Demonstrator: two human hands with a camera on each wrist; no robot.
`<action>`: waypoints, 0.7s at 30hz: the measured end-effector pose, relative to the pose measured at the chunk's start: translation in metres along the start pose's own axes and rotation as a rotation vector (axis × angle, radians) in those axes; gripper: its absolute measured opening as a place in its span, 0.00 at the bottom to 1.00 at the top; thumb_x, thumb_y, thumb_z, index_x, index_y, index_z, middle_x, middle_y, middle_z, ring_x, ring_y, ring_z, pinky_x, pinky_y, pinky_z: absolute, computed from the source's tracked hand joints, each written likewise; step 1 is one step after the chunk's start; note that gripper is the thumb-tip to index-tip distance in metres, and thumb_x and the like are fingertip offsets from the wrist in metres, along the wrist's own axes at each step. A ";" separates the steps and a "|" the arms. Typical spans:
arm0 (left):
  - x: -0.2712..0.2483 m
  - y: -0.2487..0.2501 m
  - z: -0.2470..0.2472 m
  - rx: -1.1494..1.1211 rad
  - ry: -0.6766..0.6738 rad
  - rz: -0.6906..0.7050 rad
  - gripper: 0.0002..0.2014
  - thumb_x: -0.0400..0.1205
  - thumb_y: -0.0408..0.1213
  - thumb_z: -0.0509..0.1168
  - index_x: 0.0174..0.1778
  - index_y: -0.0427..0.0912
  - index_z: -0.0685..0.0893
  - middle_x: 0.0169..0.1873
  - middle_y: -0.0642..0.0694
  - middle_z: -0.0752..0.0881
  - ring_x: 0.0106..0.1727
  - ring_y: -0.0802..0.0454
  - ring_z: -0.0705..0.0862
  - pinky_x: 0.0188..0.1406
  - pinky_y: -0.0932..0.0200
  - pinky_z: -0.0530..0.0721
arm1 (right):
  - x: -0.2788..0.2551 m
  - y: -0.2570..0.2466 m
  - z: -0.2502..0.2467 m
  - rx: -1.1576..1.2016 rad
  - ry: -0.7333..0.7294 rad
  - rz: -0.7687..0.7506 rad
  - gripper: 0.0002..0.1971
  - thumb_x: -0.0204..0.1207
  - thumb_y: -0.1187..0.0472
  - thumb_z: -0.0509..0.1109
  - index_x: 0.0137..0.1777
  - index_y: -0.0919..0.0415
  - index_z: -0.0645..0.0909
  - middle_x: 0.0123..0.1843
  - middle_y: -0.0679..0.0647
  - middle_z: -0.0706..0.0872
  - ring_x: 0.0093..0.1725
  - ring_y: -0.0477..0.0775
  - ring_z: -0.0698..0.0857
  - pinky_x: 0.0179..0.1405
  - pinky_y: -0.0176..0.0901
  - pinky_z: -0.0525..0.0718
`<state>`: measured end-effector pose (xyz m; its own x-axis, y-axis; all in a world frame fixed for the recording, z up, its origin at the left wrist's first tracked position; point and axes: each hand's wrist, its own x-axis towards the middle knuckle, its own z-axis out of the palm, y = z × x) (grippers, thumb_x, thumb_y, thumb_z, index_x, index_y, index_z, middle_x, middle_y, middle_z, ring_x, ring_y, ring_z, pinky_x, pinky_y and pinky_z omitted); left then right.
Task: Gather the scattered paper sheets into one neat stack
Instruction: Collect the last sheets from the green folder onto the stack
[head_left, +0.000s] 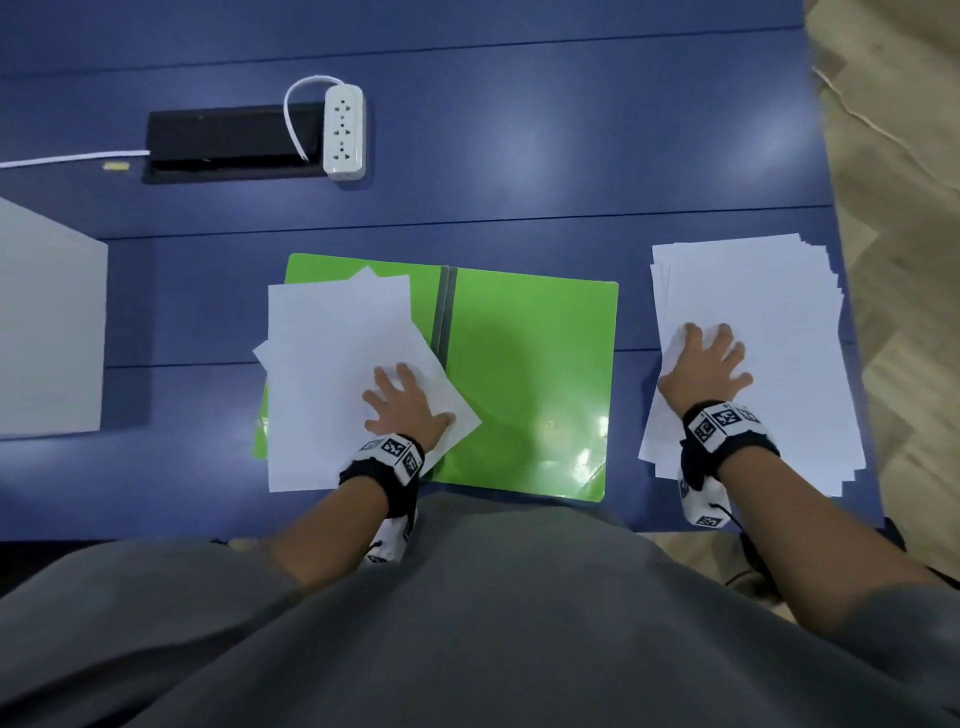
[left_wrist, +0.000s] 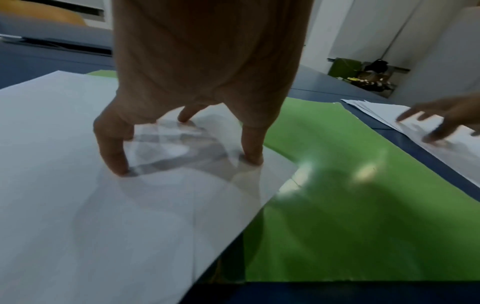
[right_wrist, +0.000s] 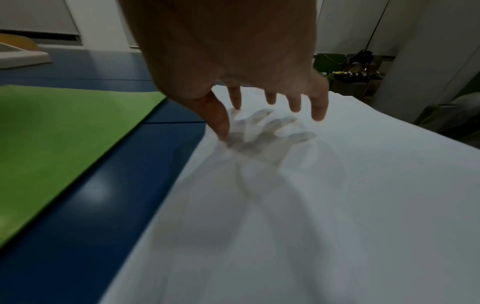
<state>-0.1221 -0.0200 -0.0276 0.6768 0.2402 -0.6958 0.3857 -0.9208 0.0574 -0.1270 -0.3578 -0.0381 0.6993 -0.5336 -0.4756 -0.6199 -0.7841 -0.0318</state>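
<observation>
1. At 9 o'clock I see a grey board (head_left: 49, 322) cut off by the frame edge.
2. The open green folder (head_left: 530, 384) holds loose, skewed paper sheets (head_left: 332, 364) on its left half.
3. My left hand (head_left: 408, 408) presses them, fingers spread apart.
4. At 3 o'clock, a fanned paper pile (head_left: 753, 312) lies on the blue table (head_left: 519, 156).
5. My right hand (head_left: 704, 366) is splayed flat on it.

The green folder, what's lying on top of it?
A few skewed white sheets cover the green folder on its left half, with the left hand pressing them. How many sheets is hidden by the top one.
</observation>
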 end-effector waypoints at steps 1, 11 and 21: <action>-0.001 0.001 0.001 0.011 0.032 0.036 0.47 0.76 0.52 0.71 0.82 0.46 0.46 0.81 0.38 0.44 0.78 0.30 0.52 0.68 0.31 0.70 | -0.006 -0.006 0.001 0.011 0.045 -0.039 0.36 0.68 0.68 0.70 0.75 0.53 0.61 0.81 0.61 0.52 0.80 0.68 0.52 0.70 0.71 0.61; -0.014 0.014 -0.005 -0.210 0.094 0.341 0.26 0.80 0.31 0.59 0.76 0.40 0.65 0.71 0.37 0.64 0.69 0.35 0.64 0.58 0.37 0.78 | -0.078 -0.092 0.028 0.309 -0.033 -0.689 0.13 0.76 0.66 0.66 0.59 0.59 0.82 0.63 0.58 0.77 0.67 0.59 0.73 0.64 0.53 0.67; -0.029 0.026 -0.001 -0.246 0.002 0.550 0.27 0.83 0.39 0.61 0.79 0.44 0.64 0.72 0.39 0.65 0.70 0.36 0.66 0.68 0.40 0.72 | -0.082 -0.151 0.012 0.978 -0.568 -0.210 0.14 0.79 0.52 0.69 0.56 0.62 0.79 0.43 0.54 0.85 0.41 0.55 0.84 0.46 0.45 0.81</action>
<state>-0.1311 -0.0505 -0.0055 0.8195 -0.2505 -0.5155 0.1120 -0.8121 0.5727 -0.0954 -0.1917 -0.0048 0.7141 -0.0070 -0.7000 -0.6951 -0.1262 -0.7078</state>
